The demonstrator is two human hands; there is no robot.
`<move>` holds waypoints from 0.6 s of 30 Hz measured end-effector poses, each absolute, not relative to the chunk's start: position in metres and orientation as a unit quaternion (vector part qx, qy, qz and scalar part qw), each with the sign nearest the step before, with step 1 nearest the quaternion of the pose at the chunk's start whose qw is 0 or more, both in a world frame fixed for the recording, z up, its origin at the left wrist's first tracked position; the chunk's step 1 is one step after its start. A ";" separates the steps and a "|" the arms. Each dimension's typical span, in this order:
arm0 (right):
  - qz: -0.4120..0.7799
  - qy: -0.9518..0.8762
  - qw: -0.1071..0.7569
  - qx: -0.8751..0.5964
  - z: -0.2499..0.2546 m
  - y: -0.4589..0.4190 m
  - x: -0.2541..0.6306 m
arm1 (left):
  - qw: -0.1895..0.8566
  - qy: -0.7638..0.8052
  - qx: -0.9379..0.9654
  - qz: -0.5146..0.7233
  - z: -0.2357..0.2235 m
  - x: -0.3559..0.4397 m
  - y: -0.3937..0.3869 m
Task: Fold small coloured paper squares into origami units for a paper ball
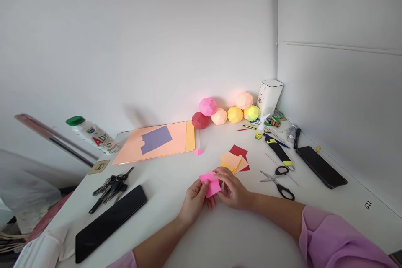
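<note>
A small pink square of paper point(211, 184), with a crease across it, is held above the white table. My left hand point(195, 199) grips its left side, thumb on top and fingers beneath. At its right edge, my right hand point(234, 188) also has hold of the sheet, the fingers bent around that side. Just beyond lies a loose pile of paper squares point(232, 161) in peach, yellow and red. A little folded pink paper piece point(198, 152) rests farther back, to the left of the pile.
Faceted paper balls point(220, 116) stand along the wall. Scissors point(278, 180), a box cutter point(279, 150), a glue bottle point(260, 130) and a black phone point(320, 166) are on the right. Left are coloured sheets point(132, 150), keys point(113, 186), a black slab point(109, 224) and a white bottle point(94, 134).
</note>
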State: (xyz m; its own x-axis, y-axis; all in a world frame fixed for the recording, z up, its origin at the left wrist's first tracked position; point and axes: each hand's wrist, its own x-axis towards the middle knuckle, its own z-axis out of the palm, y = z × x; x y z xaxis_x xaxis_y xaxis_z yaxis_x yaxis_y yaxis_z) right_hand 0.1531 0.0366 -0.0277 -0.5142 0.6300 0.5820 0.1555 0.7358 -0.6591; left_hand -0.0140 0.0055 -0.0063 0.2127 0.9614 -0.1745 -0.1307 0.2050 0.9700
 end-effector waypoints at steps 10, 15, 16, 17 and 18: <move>0.298 -0.837 0.400 -0.224 -0.027 0.040 0.152 | 0.623 0.465 0.454 0.436 -0.009 -0.014 0.006; 0.365 -0.785 0.422 -0.270 -0.018 0.040 0.151 | 0.638 0.453 0.458 0.422 -0.009 -0.013 0.005; 0.393 -0.770 0.415 -0.285 -0.016 0.040 0.151 | 0.642 0.448 0.461 0.418 -0.009 -0.014 0.005; 0.416 -0.756 0.410 -0.294 -0.014 0.040 0.151 | 0.646 0.442 0.465 0.415 -0.008 -0.014 0.004; 0.433 -0.745 0.411 -0.298 -0.013 0.040 0.151 | 0.648 0.438 0.466 0.413 -0.007 -0.014 0.004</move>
